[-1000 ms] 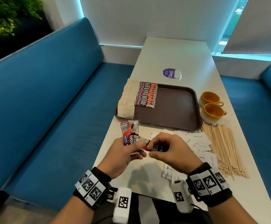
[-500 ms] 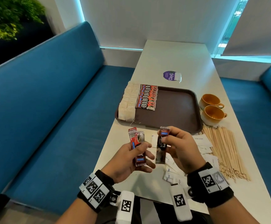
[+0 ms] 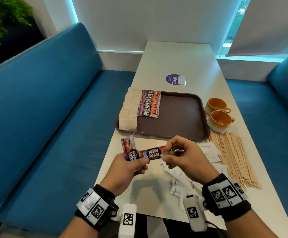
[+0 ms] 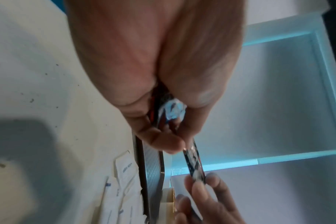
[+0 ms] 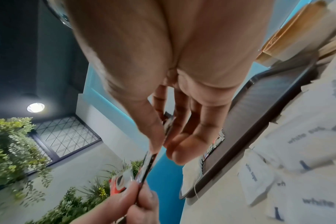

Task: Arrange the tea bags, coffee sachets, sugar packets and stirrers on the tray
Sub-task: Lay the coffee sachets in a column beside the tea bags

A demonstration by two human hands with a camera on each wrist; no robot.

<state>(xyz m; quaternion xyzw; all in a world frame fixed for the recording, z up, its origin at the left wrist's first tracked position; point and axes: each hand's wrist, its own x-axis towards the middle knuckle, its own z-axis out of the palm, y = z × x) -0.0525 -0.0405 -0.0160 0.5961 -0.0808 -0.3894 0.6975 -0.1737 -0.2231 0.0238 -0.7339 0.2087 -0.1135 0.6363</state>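
Now that right hand (image 3: 182, 157) has brought its sachet (image 3: 154, 152) back level against left hand (image 3: 131, 167), both pinching sachets: likely squaring up for tray (image 3: 179, 117) row.

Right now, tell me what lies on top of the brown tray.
On the brown tray, a column of tea bags along its left edge, then overlapping coffee sachets. Whatever lies beneath those rows is covered.

On the tray (image 3: 179, 117), tea bags (image 3: 128, 114) line the left edge, coffee sachets (image 3: 150, 104) just right of them. Two cups (image 3: 216, 114) stand right of the tray. Stirrers (image 3: 232, 157) and sugar packets (image 3: 208, 152) lie in front of it.
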